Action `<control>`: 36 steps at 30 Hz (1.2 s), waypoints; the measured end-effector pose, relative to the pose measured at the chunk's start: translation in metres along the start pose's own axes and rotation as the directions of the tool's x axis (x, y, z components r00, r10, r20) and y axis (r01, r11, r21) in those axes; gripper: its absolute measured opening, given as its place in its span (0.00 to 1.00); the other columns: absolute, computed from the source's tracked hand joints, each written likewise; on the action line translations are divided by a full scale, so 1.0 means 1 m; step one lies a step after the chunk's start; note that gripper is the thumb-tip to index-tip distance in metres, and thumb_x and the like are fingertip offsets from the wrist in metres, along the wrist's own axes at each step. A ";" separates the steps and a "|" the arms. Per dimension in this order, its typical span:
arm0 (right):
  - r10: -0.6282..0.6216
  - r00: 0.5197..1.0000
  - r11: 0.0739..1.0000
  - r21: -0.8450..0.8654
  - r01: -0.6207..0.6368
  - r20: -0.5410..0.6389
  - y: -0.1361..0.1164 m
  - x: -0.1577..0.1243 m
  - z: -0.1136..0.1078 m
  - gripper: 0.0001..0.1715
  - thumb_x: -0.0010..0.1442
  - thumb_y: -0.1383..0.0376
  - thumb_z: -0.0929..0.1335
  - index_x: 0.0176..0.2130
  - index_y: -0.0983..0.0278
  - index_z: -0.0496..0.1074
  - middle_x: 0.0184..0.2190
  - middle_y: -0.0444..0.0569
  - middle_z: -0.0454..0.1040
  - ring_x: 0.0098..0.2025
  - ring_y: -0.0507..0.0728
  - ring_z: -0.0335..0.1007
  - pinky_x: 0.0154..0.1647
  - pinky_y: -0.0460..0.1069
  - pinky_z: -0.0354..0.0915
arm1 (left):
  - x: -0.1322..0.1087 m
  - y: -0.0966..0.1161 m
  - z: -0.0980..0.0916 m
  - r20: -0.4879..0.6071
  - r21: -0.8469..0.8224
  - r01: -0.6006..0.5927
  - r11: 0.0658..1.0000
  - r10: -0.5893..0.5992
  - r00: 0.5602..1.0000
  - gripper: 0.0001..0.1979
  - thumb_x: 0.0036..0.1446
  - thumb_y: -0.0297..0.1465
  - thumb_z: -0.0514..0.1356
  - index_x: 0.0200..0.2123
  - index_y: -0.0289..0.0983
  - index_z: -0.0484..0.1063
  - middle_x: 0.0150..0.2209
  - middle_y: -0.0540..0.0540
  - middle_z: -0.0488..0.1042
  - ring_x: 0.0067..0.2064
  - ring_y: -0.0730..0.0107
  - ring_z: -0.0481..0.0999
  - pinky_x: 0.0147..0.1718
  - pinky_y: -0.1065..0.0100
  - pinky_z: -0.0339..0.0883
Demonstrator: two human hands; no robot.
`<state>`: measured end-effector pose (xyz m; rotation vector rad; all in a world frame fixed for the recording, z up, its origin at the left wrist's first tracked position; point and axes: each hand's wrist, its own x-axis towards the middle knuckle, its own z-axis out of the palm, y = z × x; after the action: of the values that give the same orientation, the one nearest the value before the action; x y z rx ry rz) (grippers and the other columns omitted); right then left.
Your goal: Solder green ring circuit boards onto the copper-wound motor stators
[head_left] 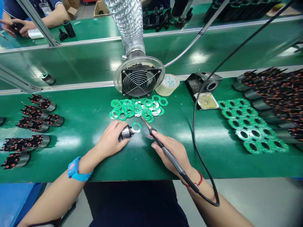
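My left hand is closed around a small metal motor stator lying on its side on the green table, with a green ring-shaped circuit board at its end. My right hand grips a black soldering iron like a pen. Its tip points up and left, close to the ring board. The iron's black cable loops off to the right and up.
A heap of green ring boards lies before a fume fan on a silver duct. Wound stators lie left; more stators and ring boards right. An iron stand and tape roll sit behind. Another person's hands are far left.
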<state>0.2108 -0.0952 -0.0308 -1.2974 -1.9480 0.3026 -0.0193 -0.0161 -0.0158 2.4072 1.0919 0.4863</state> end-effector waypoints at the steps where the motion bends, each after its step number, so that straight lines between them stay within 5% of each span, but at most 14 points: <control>1: 0.026 0.999 0.999 0.029 -0.026 0.025 -0.001 0.001 0.000 0.20 0.66 0.67 0.61 0.57 0.61 0.61 0.40 0.51 0.79 0.37 0.56 0.77 0.38 0.50 0.72 | 0.000 0.001 0.000 -0.005 -0.008 0.016 1.000 -0.016 1.000 0.19 0.55 0.31 0.60 0.49 0.36 0.61 0.46 0.40 0.68 0.48 0.58 0.68 0.47 0.56 0.65; 8: 0.315 0.940 0.934 0.132 -0.331 0.129 -0.019 0.020 0.007 0.15 0.64 0.66 0.62 0.51 0.59 0.63 0.35 0.46 0.77 0.36 0.56 0.76 0.38 0.51 0.70 | -0.002 0.007 -0.006 0.006 -0.369 0.337 0.866 -0.361 0.933 0.18 0.51 0.33 0.62 0.44 0.37 0.61 0.38 0.47 0.69 0.39 0.64 0.70 0.39 0.63 0.66; 12: 0.431 0.901 0.852 0.303 -0.426 0.053 -0.033 0.034 0.022 0.19 0.60 0.63 0.66 0.51 0.58 0.62 0.36 0.46 0.76 0.36 0.56 0.76 0.39 0.51 0.70 | -0.006 0.002 -0.008 0.109 -0.621 0.274 0.735 -0.265 0.958 0.20 0.52 0.35 0.62 0.46 0.38 0.59 0.40 0.47 0.69 0.41 0.66 0.71 0.40 0.66 0.66; 16: 0.495 0.867 0.705 0.608 -0.366 -0.051 -0.039 0.041 0.035 0.16 0.62 0.63 0.65 0.50 0.57 0.61 0.38 0.46 0.76 0.42 0.55 0.75 0.45 0.52 0.70 | -0.006 0.000 -0.012 0.132 -0.470 0.153 0.869 -0.102 0.986 0.25 0.51 0.31 0.63 0.52 0.39 0.60 0.51 0.42 0.68 0.51 0.60 0.69 0.50 0.59 0.63; 20: 0.493 0.869 0.596 0.713 -0.368 0.037 -0.037 0.045 0.040 0.16 0.62 0.61 0.65 0.50 0.57 0.61 0.29 0.42 0.73 0.31 0.53 0.73 0.32 0.48 0.69 | -0.004 0.001 -0.012 0.109 -0.157 -0.012 0.987 0.030 0.994 0.20 0.52 0.30 0.63 0.49 0.38 0.64 0.47 0.43 0.71 0.49 0.57 0.68 0.49 0.55 0.60; 23: 0.423 0.903 0.638 0.681 -0.358 0.079 -0.035 0.045 0.041 0.19 0.61 0.59 0.66 0.51 0.58 0.60 0.27 0.41 0.71 0.28 0.53 0.70 0.29 0.48 0.67 | -0.004 0.001 -0.012 0.127 -0.100 -0.048 0.994 0.060 0.990 0.20 0.53 0.32 0.63 0.49 0.38 0.64 0.46 0.43 0.71 0.49 0.56 0.67 0.48 0.54 0.60; 28: 0.324 0.943 0.771 0.558 -0.308 0.073 -0.037 0.037 0.038 0.22 0.59 0.62 0.67 0.52 0.57 0.58 0.33 0.44 0.73 0.32 0.52 0.71 0.32 0.49 0.68 | -0.007 -0.001 -0.022 0.125 -0.295 -0.099 0.950 0.141 0.982 0.22 0.52 0.23 0.57 0.52 0.37 0.62 0.51 0.41 0.66 0.54 0.60 0.63 0.54 0.57 0.59; 36: 0.247 0.969 0.909 0.341 -0.239 0.020 -0.038 0.017 0.035 0.26 0.60 0.63 0.67 0.56 0.56 0.56 0.41 0.49 0.74 0.40 0.56 0.72 0.42 0.55 0.69 | -0.007 0.011 -0.019 0.104 -0.345 -0.037 0.938 0.078 0.992 0.04 0.58 0.26 0.54 0.35 0.37 0.69 0.47 0.43 0.66 0.52 0.64 0.63 0.52 0.62 0.60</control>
<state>0.1565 -0.0906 -0.0254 -1.3003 -1.6220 0.7138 -0.0266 -0.0230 0.0049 2.1347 0.8122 0.5030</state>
